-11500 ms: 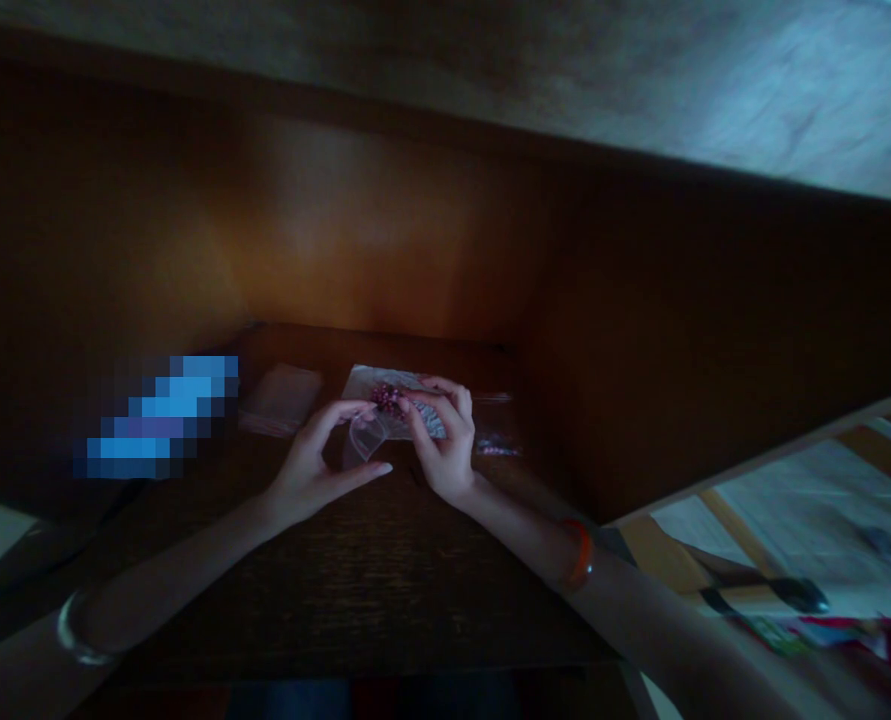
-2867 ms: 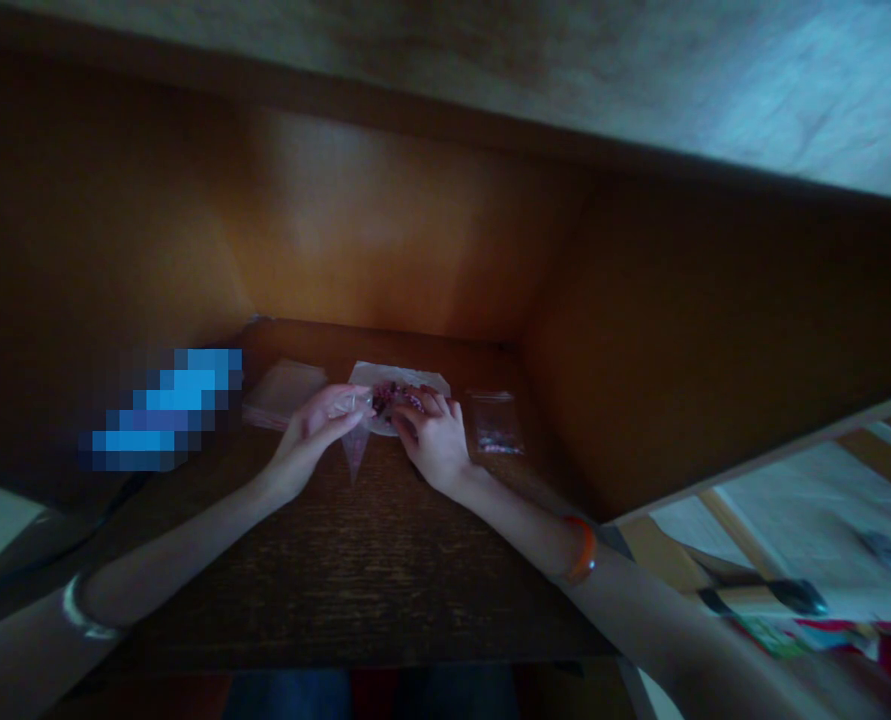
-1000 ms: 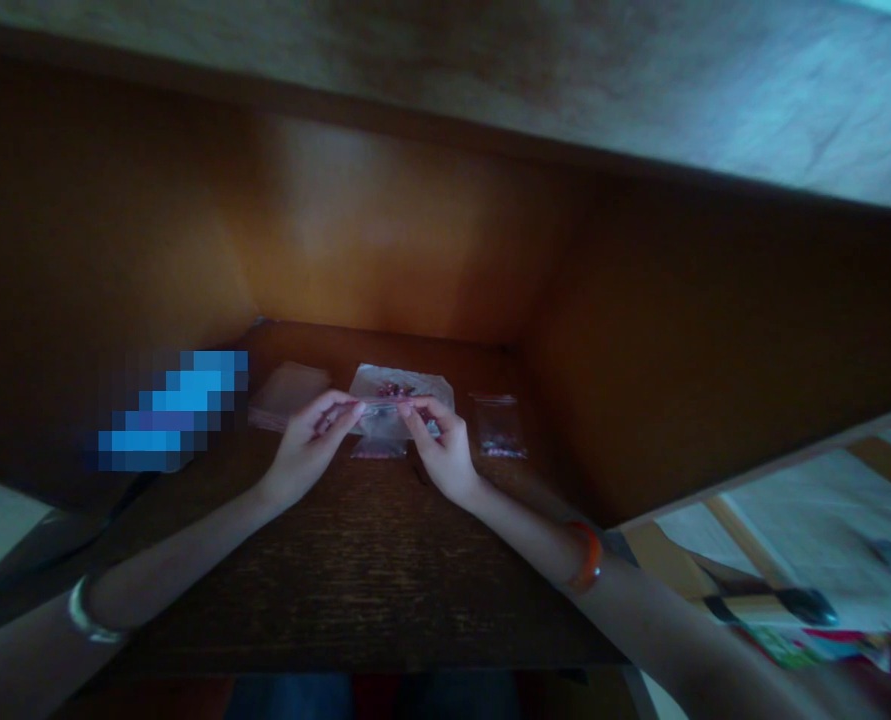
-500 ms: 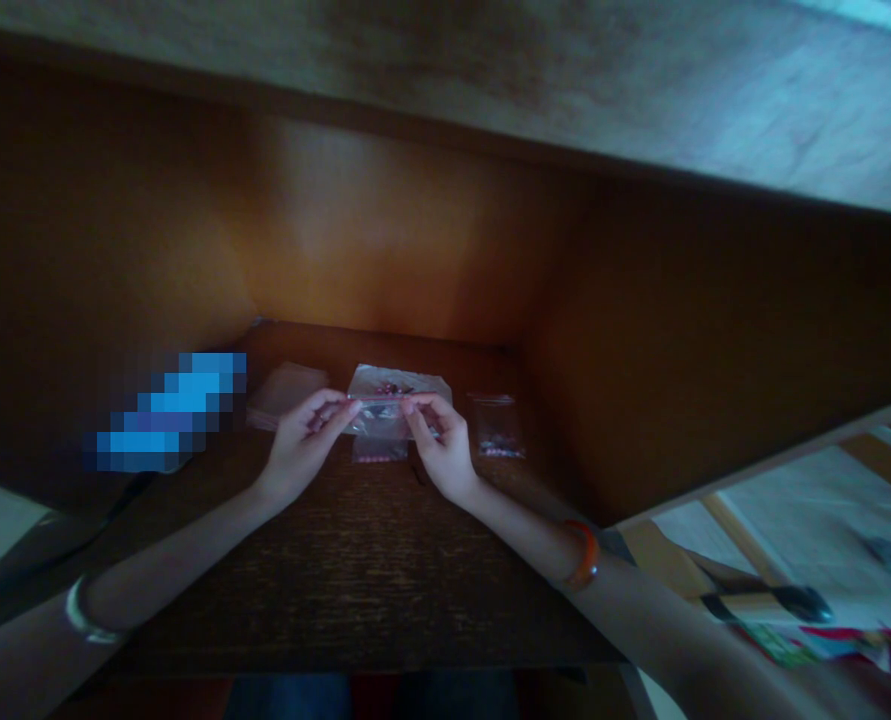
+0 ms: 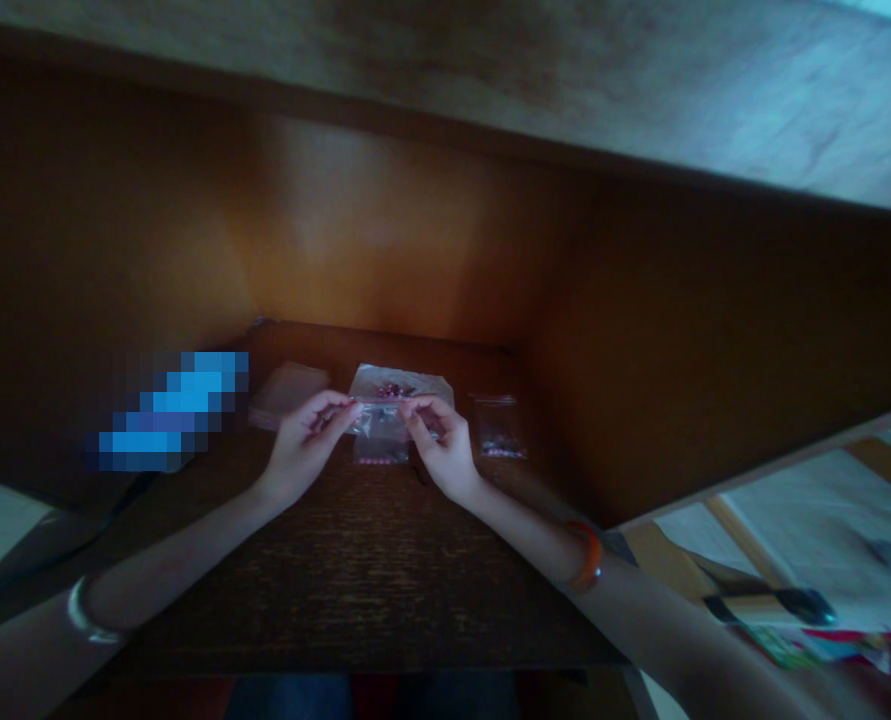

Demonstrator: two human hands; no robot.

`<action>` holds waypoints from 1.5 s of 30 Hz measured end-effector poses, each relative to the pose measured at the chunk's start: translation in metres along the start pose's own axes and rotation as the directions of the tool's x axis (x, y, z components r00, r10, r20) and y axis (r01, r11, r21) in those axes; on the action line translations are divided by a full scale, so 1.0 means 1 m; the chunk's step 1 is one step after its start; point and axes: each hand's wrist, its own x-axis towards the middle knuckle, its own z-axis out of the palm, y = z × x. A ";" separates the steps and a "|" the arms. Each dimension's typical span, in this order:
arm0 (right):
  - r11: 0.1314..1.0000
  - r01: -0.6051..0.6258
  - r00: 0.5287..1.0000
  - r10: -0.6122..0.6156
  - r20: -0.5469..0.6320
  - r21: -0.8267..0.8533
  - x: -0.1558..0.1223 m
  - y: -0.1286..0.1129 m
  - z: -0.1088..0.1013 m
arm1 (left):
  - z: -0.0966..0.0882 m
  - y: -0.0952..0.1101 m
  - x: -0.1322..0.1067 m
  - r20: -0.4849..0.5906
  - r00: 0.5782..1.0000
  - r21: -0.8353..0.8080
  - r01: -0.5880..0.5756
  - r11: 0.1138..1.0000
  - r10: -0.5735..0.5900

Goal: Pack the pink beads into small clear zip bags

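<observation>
Between my two hands hangs a small clear zip bag (image 5: 382, 436) with a row of pink beads along its bottom. My left hand (image 5: 306, 440) pinches the left end of its top edge between thumb and fingers. At the right end of the same edge, my right hand (image 5: 443, 445) pinches it too. Just behind the bag lies a larger clear plastic sheet or bag (image 5: 437, 385) bearing a pile of small pinkish-red beads (image 5: 395, 390). My fingers partly cover it.
Right of my hands lies another small zip bag (image 5: 499, 425) with beads at its bottom. To the left is a stack of flat clear bags (image 5: 289, 388), beside a blurred-out blue screen (image 5: 182, 410). Wooden panels enclose the dark tabletop (image 5: 355, 570) at back and sides.
Both hands keep their pinch on the bag's top edge. The right fingertips have shifted slightly left along it, and the bead pile behind shows a little more.
</observation>
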 end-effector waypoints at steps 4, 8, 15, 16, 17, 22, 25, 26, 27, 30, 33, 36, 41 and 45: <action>1.000 -0.023 0.999 0.024 0.024 -0.004 -0.001 0.000 0.001 | 0.002 -0.001 -0.002 0.056 0.998 -0.046 0.006 0.999 -0.003; 1.000 -0.016 0.999 0.017 0.036 -0.019 -0.001 -0.002 0.001 | 0.003 -0.001 -0.003 0.114 0.993 -0.036 -0.036 0.999 0.040; 0.999 -0.006 0.999 0.008 0.051 -0.038 -0.002 -0.002 0.003 | 0.002 -0.005 -0.004 0.099 0.992 0.017 -0.081 0.997 0.079; 0.999 -0.009 0.999 0.011 0.049 -0.037 -0.002 -0.002 0.003 | 0.001 -0.005 -0.004 0.099 0.992 0.022 -0.085 0.996 0.082; 0.999 -0.013 0.999 0.014 0.048 -0.031 -0.002 -0.002 0.004 | 0.001 -0.005 -0.004 0.098 0.992 0.027 -0.088 0.996 0.085; 0.991 -0.085 0.994 0.077 0.076 0.100 -0.002 -0.004 0.004 | 0.002 -0.003 -0.003 0.099 0.992 0.025 -0.084 0.996 0.081; 0.978 -0.147 0.986 0.132 0.105 0.149 -0.001 -0.004 0.005 | 0.003 -0.002 -0.003 0.121 0.990 -0.015 -0.067 0.998 0.069; 0.976 -0.153 0.984 0.136 0.112 0.154 -0.002 -0.004 0.005 | 0.004 -0.003 -0.004 0.132 0.989 -0.030 -0.061 0.998 0.064; 0.977 -0.150 0.984 0.133 0.118 0.154 -0.002 -0.004 0.005 | 0.004 -0.003 -0.004 0.148 0.987 -0.045 -0.055 0.997 0.061; 0.983 -0.121 0.986 0.104 0.131 0.136 -0.002 -0.004 0.006 | 0.004 -0.005 -0.004 0.199 0.978 -0.064 -0.048 0.997 0.060; 0.987 -0.099 0.987 0.081 0.142 0.123 -0.002 -0.005 0.007 | 0.003 -0.004 -0.003 0.206 0.976 -0.048 -0.057 0.997 0.066; 0.992 -0.080 0.987 0.065 0.146 0.099 -0.003 -0.004 0.006 | 0.003 -0.003 -0.004 0.203 0.977 -0.018 -0.066 0.998 0.068; 0.995 -0.070 0.986 0.059 0.154 0.070 -0.003 -0.003 0.006 | 0.002 -0.006 -0.004 0.203 0.978 0.031 -0.063 0.998 0.055; 0.987 -0.105 0.983 0.085 0.160 0.122 -0.003 -0.001 0.007 | 0.003 -0.007 -0.005 0.229 0.972 -0.001 -0.059 0.998 0.057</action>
